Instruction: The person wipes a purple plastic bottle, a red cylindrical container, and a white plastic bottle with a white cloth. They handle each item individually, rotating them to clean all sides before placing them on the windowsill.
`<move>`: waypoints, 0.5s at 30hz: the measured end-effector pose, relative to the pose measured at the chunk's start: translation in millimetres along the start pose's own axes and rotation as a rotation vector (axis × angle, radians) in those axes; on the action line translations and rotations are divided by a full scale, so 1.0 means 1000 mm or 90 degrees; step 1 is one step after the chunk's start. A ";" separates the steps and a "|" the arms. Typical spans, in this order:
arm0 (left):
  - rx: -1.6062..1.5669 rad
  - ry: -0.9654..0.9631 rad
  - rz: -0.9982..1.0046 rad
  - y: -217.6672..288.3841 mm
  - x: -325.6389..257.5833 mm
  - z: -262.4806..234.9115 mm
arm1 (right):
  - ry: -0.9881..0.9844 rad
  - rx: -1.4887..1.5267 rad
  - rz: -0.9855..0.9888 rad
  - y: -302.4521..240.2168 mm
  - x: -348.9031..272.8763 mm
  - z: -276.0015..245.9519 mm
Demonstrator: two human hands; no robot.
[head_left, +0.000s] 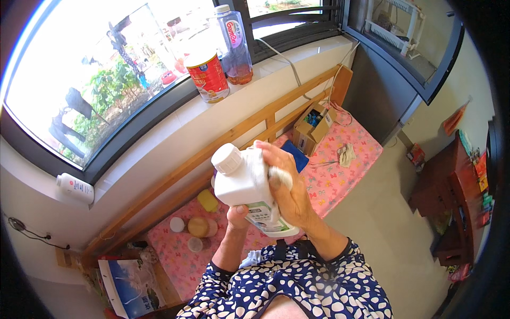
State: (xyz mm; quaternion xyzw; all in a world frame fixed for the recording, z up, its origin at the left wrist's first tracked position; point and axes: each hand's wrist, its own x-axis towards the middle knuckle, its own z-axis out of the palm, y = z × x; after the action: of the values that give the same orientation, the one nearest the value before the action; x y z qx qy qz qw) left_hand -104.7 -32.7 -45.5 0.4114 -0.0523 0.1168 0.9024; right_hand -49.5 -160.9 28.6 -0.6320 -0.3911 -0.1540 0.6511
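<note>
The pink bed cover with its small butterfly print is the landmark here; it lies below a wooden rail and a wide window sill.

Held up above the near part of that cover is the white plastic jug, tilted, its ribbed white cap pointing up and to the left, its labelled base toward the person. It looks like stiff moulded plastic with smooth, probably slippery walls. Whether it is full cannot be told, so its weight is a guess; a jug of this build could be fairly heavy. The sound places to take hold seem to be the broad body low down and the shoulder below the cap.

The right hand lies across the jug's upper side, closed on a white cloth that it presses against the plastic. The left hand sits under the base, its grip wrapped round the lower edge with the thumb on the label.

On the cover beyond the jug stands an open cardboard box, with a blue pad just beside it. On the cover to the left of the jug are a yellow cap and a few small round jars. Up on the sill stand a red tin and a clear bottle.
</note>
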 end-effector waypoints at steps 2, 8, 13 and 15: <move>0.015 0.000 0.001 0.002 -0.001 0.004 | 0.032 0.067 0.163 0.007 0.003 0.000; 0.026 0.016 -0.019 0.005 0.004 0.007 | 0.113 0.030 0.202 0.027 -0.006 0.004; -0.001 0.019 0.015 0.009 0.013 0.009 | -0.009 -0.112 0.002 0.011 -0.019 -0.007; -0.025 0.001 0.011 0.011 0.016 0.010 | -0.054 -0.167 -0.038 0.005 -0.029 -0.010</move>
State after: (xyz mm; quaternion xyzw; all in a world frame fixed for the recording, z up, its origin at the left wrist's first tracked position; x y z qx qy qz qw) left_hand -92.2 -31.0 -27.7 0.3929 -0.0574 0.1239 0.9094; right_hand -61.5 -178.3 6.0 -0.7057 -0.4137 -0.1964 0.5406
